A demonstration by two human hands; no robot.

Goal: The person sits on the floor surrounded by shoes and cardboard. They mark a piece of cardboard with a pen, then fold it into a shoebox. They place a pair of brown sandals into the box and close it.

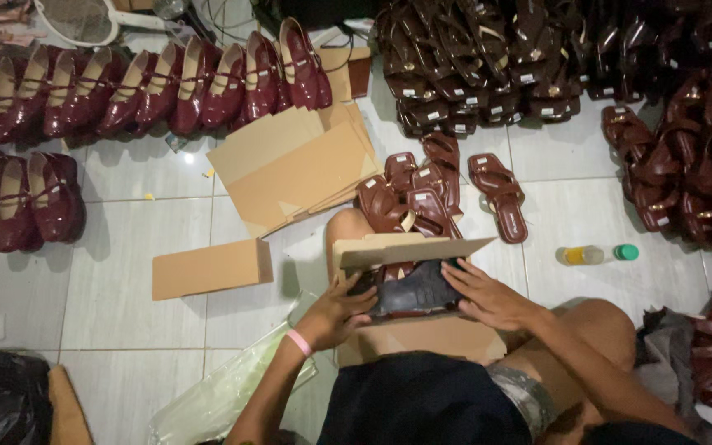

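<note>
Seen from the head camera, the left hand (335, 311) and right hand (488, 298) both grip dark shoes (412, 292) sitting in an open box (409, 330) on the lap (lid up). Push them down flat and gently.

An open brown cardboard shoebox (422, 330) is resting in the person's lap, its lid flap (414, 250) standing up at the far side. A closed brown box (212, 268) is lying on the tiled floor (125, 247) to its left. Flattened cardboard sheets (294, 165) are lying stacked beyond it. Small white labels (434, 115) are showing on the soles of the piled dark sandals near the floor's far edge.
</note>
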